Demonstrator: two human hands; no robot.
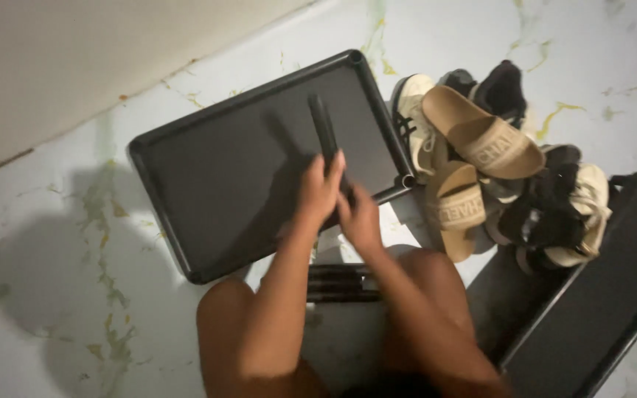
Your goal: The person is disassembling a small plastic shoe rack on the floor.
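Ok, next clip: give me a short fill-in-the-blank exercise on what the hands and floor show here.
1. Both hands, the left hand and right hand, hold one black ____ over the tray.
2. The tray's colour is ____.
3. The pile of shoes lies to the ____ of that tray.
4. More black tubes lie on the floor between the person's ____.

Missing words: tube; black; right; knees

Bare arms & knees, no sleeves
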